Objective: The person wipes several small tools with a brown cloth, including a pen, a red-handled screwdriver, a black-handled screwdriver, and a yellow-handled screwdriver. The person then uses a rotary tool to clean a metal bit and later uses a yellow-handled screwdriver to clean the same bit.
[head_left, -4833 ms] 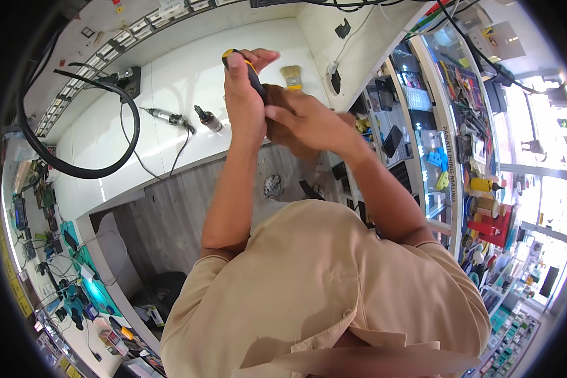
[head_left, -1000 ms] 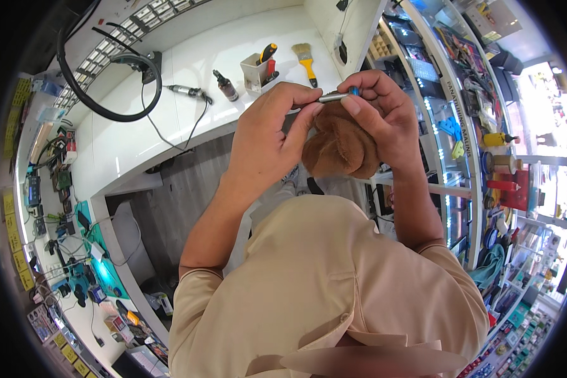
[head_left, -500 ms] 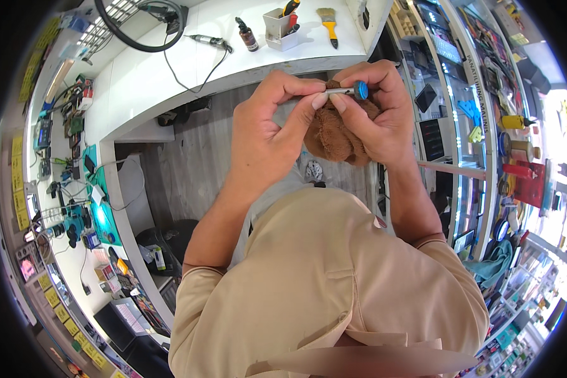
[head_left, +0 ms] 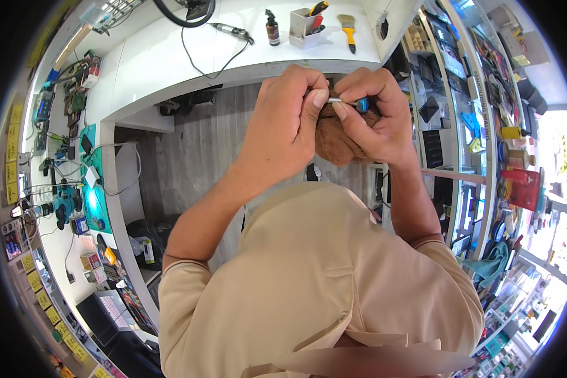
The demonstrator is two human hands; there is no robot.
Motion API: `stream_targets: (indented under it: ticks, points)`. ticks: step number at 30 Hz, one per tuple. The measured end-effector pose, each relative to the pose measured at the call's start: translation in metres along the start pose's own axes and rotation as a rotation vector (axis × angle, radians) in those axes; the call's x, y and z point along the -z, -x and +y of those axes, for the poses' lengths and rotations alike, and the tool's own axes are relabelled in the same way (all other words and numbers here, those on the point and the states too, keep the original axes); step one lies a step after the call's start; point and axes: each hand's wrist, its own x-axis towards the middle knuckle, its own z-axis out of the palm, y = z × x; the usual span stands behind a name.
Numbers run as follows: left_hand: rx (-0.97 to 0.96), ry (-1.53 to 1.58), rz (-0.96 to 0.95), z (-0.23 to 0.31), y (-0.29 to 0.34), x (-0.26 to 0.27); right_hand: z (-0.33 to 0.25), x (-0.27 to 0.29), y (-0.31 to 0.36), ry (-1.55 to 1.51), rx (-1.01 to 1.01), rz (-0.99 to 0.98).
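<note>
Below the white counter (head_left: 170, 60) | left hand (head_left: 288, 120) and right hand (head_left: 377, 113) still pinching small blue-tipped metal tool (head_left: 346, 101) over brown cloth (head_left: 337, 138) | hands lower in view than before, grip unchanged

White counter (head_left: 170, 63) ahead, mostly bare

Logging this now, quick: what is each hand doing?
Left hand: closed, fingers pinching the thin metal tool.
Right hand: closed on the brown cloth and the tool's blue end.

Brown cloth (head_left: 337, 142) — blue-tipped silver tool (head_left: 349, 102) — white counter (head_left: 170, 63).
</note>
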Motion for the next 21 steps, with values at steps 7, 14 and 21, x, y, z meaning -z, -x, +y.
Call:
stream_targets:
  ticks: [7,14,21]
  points:
    - [-0.172,-0.249,0.075,-0.023,0.01,0.083,-0.006,-0.065,-0.032,0.091,0.136,-0.071]
    - [0.09,-0.161,0.687,-0.084,0.049,0.215,-0.009,-0.143,-0.066,-0.035,0.178,-0.107]
    - [0.599,-0.321,1.112,-0.199,0.234,0.379,0.001,-0.222,-0.089,-0.037,0.224,-0.119]
